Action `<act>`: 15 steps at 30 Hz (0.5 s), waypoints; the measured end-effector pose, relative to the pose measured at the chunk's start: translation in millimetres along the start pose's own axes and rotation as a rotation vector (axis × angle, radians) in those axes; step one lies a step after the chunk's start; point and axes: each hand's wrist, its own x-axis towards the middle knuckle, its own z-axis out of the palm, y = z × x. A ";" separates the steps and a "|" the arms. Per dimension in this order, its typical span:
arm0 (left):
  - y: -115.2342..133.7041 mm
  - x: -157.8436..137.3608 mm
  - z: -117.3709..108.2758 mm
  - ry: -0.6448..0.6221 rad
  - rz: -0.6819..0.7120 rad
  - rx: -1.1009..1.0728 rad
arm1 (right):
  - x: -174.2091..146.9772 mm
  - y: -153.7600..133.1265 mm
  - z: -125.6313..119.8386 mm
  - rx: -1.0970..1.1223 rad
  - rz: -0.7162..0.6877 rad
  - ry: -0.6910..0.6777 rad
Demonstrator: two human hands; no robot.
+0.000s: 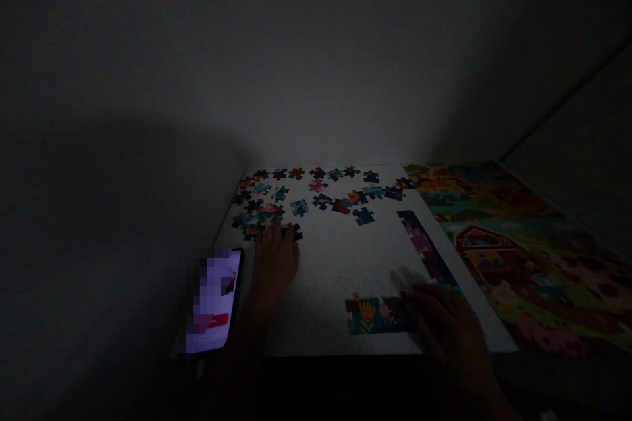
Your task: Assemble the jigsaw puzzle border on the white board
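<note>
We could knock the phone if our left hand swings outward; that hand could scatter the crowded loose pieces by brushing them; our right hand could part the joined strip by dragging sideways. The dimness makes such slips likelier. We find the phone just left of the left hand, loose pieces at its fingertips and beyond, the joined strip at the right hand's fingertips and leftward, the farm picture to its right. We cannot tell whether either hand grips anything.
</note>
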 end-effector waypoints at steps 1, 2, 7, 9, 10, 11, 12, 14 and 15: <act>-1.1 10.6 -0.3 -0.006 -0.031 0.019 | 0.0 0.1 0.0 0.004 0.001 0.000; -1.4 21.1 -0.3 -0.006 -0.058 0.025 | 0.1 0.1 0.0 0.010 0.000 0.000; 9.5 67.7 1.4 0.002 -0.150 -0.087 | 0.1 -1.3 0.3 0.002 0.008 -0.012; 17.0 78.1 2.2 -0.017 -0.127 -0.117 | 0.3 -1.7 0.4 -0.009 0.011 -0.009; 20.9 79.5 2.4 -0.032 -0.098 -0.128 | 0.6 -1.8 0.3 -0.012 0.011 -0.006; 24.8 77.9 2.3 -0.051 -0.059 -0.139 | 1.0 -2.0 0.1 -0.012 0.011 -0.004; 28.7 73.2 2.0 -0.075 -0.015 -0.153 | 1.5 -2.3 -0.3 -0.011 0.011 -0.002; 35.8 55.3 0.6 -0.109 0.071 -0.188 | 2.5 -3.1 -1.4 -0.010 0.005 0.002; 38.6 43.3 -0.4 -0.116 0.102 -0.205 | 3.0 -3.6 -2.1 -0.009 0.004 0.003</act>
